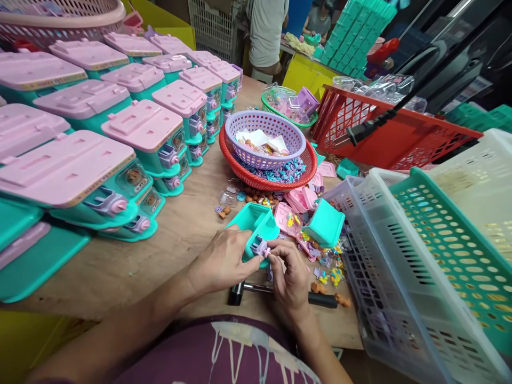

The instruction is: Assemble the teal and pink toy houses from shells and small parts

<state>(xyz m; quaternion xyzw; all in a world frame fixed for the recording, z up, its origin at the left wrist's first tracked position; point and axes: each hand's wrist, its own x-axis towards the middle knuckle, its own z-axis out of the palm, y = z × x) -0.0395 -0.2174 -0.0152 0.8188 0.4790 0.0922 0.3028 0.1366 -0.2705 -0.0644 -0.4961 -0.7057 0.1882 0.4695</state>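
A teal plastic toy box [262, 220] without a lid rests on the table right in front of me. My left hand [224, 258] is closed on its near left side, thumb along the front. On the box's front sits a lilac part [259, 246] with a small pink knob [267, 253]. My right hand [290, 269] pinches that knob between thumb and fingertips. A hammer [260, 288] with a black head and dark grip lies on the table below both hands, partly hidden behind my right hand.
Stacked teal boxes with pink lids [144, 125] fill the left. A lilac basket [264, 154] sits in a red basket [240, 173] of small parts. Another teal box [326, 224] lies among loose pieces. Crates [384, 256] line the right; a person [268, 32] is beyond.
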